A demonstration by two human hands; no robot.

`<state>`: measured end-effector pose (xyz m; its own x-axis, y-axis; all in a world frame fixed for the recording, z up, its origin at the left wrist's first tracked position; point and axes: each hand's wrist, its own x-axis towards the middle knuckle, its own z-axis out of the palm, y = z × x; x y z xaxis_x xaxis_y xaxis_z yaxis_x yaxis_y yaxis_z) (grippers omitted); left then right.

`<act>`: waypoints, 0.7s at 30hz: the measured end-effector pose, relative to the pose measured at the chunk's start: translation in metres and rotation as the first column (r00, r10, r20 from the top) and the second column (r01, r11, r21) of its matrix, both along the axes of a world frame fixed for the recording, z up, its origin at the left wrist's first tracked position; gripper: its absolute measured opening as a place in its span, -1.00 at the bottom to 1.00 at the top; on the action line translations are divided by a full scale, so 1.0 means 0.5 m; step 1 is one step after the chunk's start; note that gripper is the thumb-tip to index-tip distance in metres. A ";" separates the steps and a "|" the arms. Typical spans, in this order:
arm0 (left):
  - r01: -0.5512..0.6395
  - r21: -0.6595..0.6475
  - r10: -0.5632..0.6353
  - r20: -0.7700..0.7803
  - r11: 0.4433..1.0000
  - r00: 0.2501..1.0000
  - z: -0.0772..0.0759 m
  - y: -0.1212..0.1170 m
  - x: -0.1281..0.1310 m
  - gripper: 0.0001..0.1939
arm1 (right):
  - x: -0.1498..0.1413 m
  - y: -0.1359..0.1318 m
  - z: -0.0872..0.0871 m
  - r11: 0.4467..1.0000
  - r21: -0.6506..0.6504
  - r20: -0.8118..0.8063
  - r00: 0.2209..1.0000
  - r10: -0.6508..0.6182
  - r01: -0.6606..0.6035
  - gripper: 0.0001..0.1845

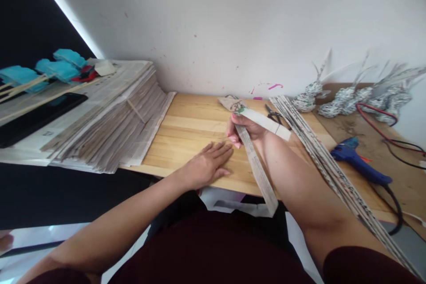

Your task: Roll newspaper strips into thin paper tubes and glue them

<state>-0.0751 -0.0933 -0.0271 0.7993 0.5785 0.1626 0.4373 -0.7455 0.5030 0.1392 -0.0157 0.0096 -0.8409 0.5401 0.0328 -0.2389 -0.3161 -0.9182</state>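
My left hand (209,164) lies flat on the wooden tabletop (186,120), fingers stretched out, holding nothing. Fingers of my right hand (251,129) are curled closed around a long newspaper strip (258,164). That strip runs down over the table's front edge and folds back near my lap. Just above the fingertips sits a crumpled, brownish paper piece (234,104) with a bit of green at its base; whether the fingers also grip it, I cannot tell. A pale paper strip (266,123) extends from there to the right, across my wrist.
To the left rises a tall newspaper stack (133,111) bearing a black phone (46,117) and blue paper shapes (60,70) with sticks. On the right are scissors (274,115), rolled paper sticks (319,155), a blue glue gun (361,162) and several woven paper forms (342,101).
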 end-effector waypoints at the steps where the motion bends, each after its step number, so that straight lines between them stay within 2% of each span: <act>1: 0.043 0.037 -0.041 -0.063 0.998 0.997 0.000 -0.008 -0.003 -0.35 | 0.000 -0.002 0.002 1.000 0.003 -0.003 1.000 0.013 -0.013 -0.51; 5: 0.212 0.061 -0.204 -0.121 0.975 0.971 0.004 -0.054 -0.028 -0.31 | -0.002 0.000 0.004 1.000 0.009 -0.009 1.000 -0.010 0.010 -0.56; 9: 0.312 0.016 -0.312 -0.007 0.950 0.950 0.003 -0.105 -0.061 -0.42 | 0.005 0.009 -0.005 0.997 -0.006 -0.020 0.997 -0.075 0.075 -0.58; 11: 0.315 -0.019 -0.311 0.114 0.949 0.943 0.006 -0.126 -0.073 -0.55 | 0.008 0.010 -0.009 0.994 -0.025 0.018 0.994 -0.108 0.109 -0.56; 14: 0.262 -0.086 -0.228 0.289 0.961 0.930 0.020 -0.135 -0.079 -0.70 | 0.007 0.008 -0.012 0.991 -0.041 0.044 0.991 -0.125 0.127 -0.55; 16: 0.181 -0.077 -0.148 0.316 0.981 0.937 0.031 -0.111 -0.074 -0.72 | 0.003 0.006 -0.011 0.992 -0.039 0.013 0.992 -0.122 0.123 -0.59; 17: 0.128 -0.052 -0.109 0.271 0.990 0.956 0.034 -0.088 -0.069 -0.68 | 0.002 0.004 -0.011 0.992 -0.037 -0.009 0.993 -0.118 0.118 -0.61; 19: 0.023 0.035 -0.027 0.108 0.999 0.994 0.035 -0.024 -0.056 -0.56 | 0.000 0.002 -0.009 0.993 -0.029 -0.034 0.993 -0.114 0.113 -0.64; 21: -0.060 0.107 0.067 -0.064 0.992 0.996 0.028 0.053 -0.038 -0.41 | 0.000 0.002 -0.009 0.993 -0.021 -0.028 0.993 -0.118 0.117 -0.62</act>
